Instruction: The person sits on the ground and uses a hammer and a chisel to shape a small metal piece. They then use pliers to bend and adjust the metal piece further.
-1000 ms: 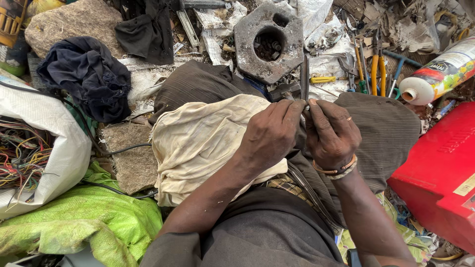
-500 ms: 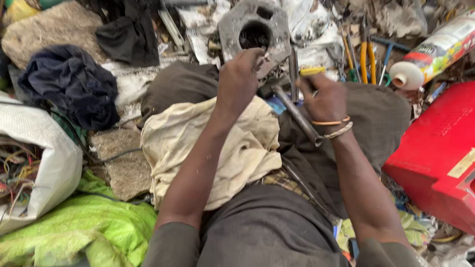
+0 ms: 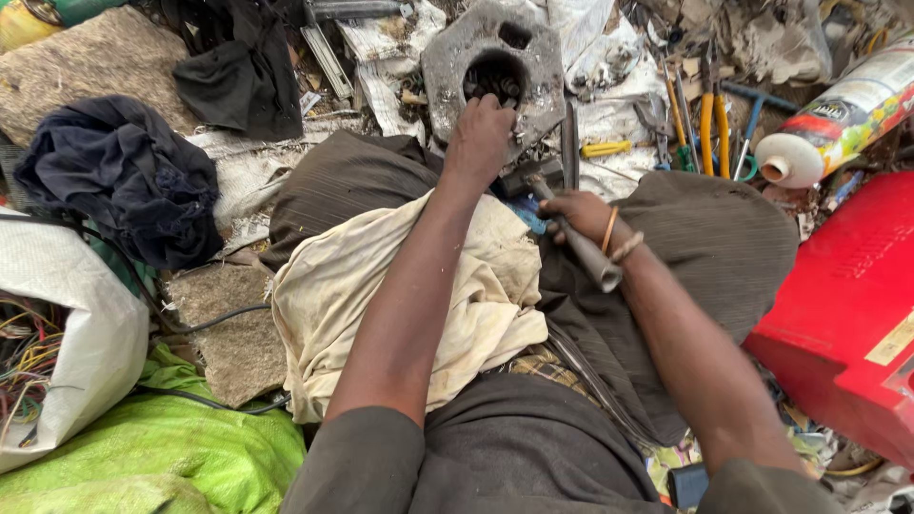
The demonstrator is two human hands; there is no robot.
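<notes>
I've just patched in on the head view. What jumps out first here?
The left hand reaches forward to a grey metal block with a round hole, top centre amid the scrap. The right hand grips a hammer handle over the lap, beside a cream cloth. A red case fills the right edge, with a green sack at lower left.

A cream cloth (image 3: 419, 286), a grey metal block (image 3: 490, 67), a red box (image 3: 847, 314), a bright green sack (image 3: 162, 457) and yellow-handled pliers (image 3: 714, 119).
</notes>
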